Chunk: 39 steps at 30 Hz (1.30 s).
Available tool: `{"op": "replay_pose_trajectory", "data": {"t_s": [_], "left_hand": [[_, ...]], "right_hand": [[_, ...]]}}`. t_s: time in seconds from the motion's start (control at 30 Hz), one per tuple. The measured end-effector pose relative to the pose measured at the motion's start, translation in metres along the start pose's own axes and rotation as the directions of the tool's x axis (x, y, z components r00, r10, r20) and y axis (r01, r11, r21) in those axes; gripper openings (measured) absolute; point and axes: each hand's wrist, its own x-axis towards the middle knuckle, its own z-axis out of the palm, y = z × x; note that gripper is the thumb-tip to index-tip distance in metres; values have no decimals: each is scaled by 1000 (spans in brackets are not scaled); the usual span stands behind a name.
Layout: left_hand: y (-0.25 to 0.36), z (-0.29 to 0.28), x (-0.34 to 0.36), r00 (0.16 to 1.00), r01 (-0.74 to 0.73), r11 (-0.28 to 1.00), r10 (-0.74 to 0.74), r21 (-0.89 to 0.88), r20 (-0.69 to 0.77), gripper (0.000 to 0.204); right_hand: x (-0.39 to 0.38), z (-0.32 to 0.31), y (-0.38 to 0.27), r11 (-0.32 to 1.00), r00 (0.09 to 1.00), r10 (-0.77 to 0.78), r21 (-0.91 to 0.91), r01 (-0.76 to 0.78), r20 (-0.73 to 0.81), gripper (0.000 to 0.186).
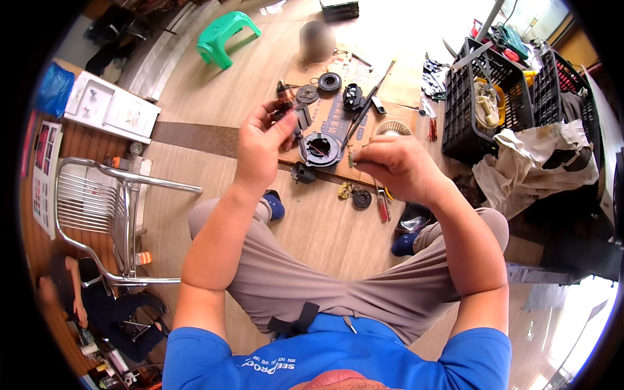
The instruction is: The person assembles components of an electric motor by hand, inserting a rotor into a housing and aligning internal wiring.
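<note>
In my left hand (259, 143), raised over the left edge of a flat cardboard sheet (404, 112), is a motor armature (285, 94) with copper windings, slightly blurred. My right hand (406, 168) is closed in a pinch over the sheet's near right part. A small greenish piece (351, 159) shows at its fingertips; its kind is unclear. Between the hands lies a round dark motor housing (321, 149) with an open centre. Beyond it are a black ring (329, 82), a grey disc (307, 95) and a black moulded part (353, 97). A pale ribbed bowl (392, 127) stands beyond my right hand.
Red-handled pliers (383, 207) and a black round part (361, 199) lie on the floor before my knees. Black crates (468, 123) stand at right, a green stool (224, 39) far left, a metal chair (120, 214) at left. Another person (75, 292) sits lower left.
</note>
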Motion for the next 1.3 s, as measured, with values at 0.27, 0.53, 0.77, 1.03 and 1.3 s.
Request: {"op": "replay_pose_trajectory", "data": {"t_s": [0.27, 0.53, 0.77, 1.03, 1.3], "left_hand": [[22, -28, 17, 975, 196, 811, -220, -552, 23, 28], [12, -18, 9, 970, 121, 924, -32, -363, 243, 36], [2, -3, -9, 872, 166, 949, -14, -268, 489, 51], [2, -2, -12, 846, 128, 982, -34, -142, 533, 53], [16, 7, -16, 908, 16, 996, -53, 92, 416, 43]], "right_hand": [[-3, 6, 16, 964, 982, 186, -195, -179, 20, 12], [1, 5, 15, 912, 863, 324, 116, -394, 388, 39], [10, 47, 13, 386, 955, 173, 876, -290, 241, 41], [15, 41, 8, 672, 895, 443, 640, -372, 55, 13], [11, 27, 19, 891, 923, 317, 402, -210, -220, 11]]}}
